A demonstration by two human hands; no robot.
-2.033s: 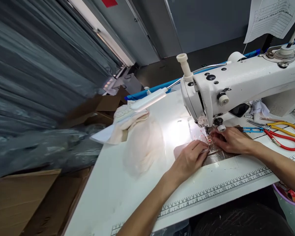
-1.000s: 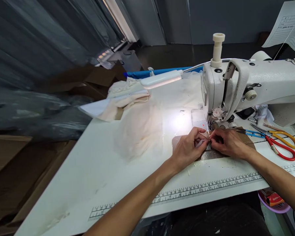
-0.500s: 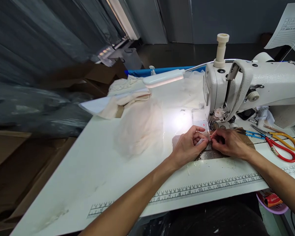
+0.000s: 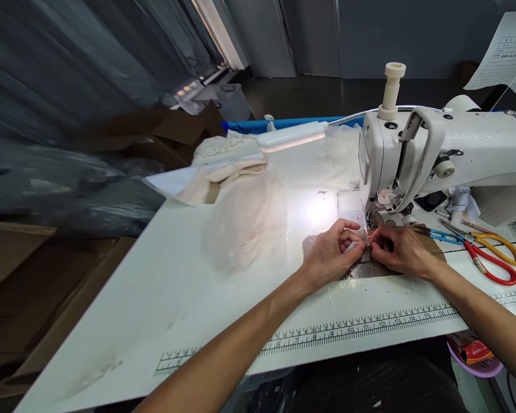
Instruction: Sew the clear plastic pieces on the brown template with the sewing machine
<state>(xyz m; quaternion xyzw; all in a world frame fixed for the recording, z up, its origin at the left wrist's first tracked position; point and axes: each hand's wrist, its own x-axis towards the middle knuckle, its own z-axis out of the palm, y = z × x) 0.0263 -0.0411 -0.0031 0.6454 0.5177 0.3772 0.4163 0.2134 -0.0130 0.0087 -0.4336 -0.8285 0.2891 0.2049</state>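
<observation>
A person's two bare hands meet just in front of a white sewing machine's [image 4: 473, 135] needle area, over a brown sheet [image 4: 370, 271] lying on the worktop [image 4: 176, 287]. The left hand [image 4: 333, 252] has its grip closed, thumb against fingers, on a small piece of thin pale fabric [image 4: 351, 246]; the right hand [image 4: 398, 249] appears to pinch the same piece, fingertips nearly touching the left's. The fabric's exact edges are too small to make out. Such a close double pinch probably gives fine control of flimsy cloth. Left of the machine, a slim lamp [image 4: 290, 136] seems angled to light the needle area, and a sheer, pale heap [image 4: 245, 229] lies clear of the hands. Right of the machine's needle, red-and-yellow-handled scissors [image 4: 494, 255] and blue snips [image 4: 445, 235] lie near the right hand, presumably for easy reach.
</observation>
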